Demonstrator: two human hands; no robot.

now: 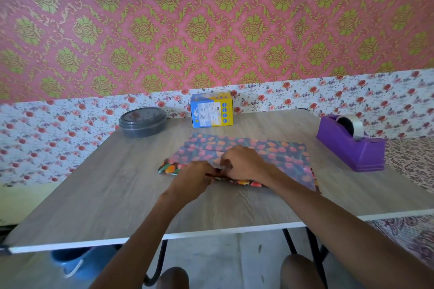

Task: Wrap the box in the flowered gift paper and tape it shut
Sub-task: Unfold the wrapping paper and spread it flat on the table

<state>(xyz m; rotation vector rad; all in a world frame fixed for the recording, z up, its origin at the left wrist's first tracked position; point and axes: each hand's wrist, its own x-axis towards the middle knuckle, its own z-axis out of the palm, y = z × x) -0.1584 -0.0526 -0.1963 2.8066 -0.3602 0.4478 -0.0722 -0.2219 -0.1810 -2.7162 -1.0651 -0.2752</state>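
With your left grip [193, 176] and right grip [244, 162] both pinching the folded paper [281, 155], pull unevenly and it may tear or crease.

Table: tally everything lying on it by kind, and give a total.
Flowered gift paper: 1
Blue and yellow box: 1
Purple tape dispenser: 1
Grey lidded round container: 1
Total: 4
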